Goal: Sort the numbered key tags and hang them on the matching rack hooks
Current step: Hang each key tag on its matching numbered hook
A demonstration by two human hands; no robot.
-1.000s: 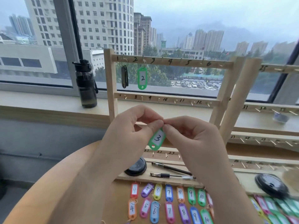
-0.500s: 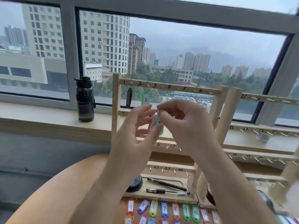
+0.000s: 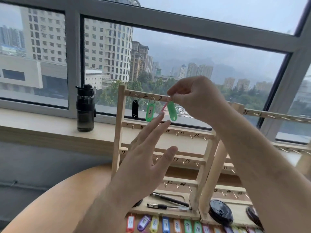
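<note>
Nearest, along the bottom edge, lies a row of coloured plastic key tags (image 3: 165,224). Seven can be read, 4 through 10, in red, purple, yellow, blue, orange and two green, and more run out of sight to the right. Just behind them are two pens, a black ballpoint pen (image 3: 170,198) and a clear-barrelled pen (image 3: 168,207), and two round black lids (image 3: 220,211). The left hand (image 3: 146,157) hovers with its fingers straight and spread, gripping nothing, its tips just below the hung tags. Above it the right hand (image 3: 195,100) pinches, between thumb and forefinger, the metal ring of a green plastic key tag (image 3: 172,111). That tag dangles at the third mark on the top rail of the pale wooden rack (image 3: 121,132). Its number faces away and cannot be read. The step in hand looks like the hanging of this tag. Whether the ring is already over the hook cannot be told, so the next move calls for seating it and letting go gently, then reaching down for the red 4. Two tags hang beside it, a black tag (image 3: 135,106) at the first hook and a green tag marked 2 (image 3: 150,112). A second wooden rack (image 3: 269,113) stands to the right, making two racks. Farthest, one dark water bottle (image 3: 85,108) stands on the windowsill.
</note>
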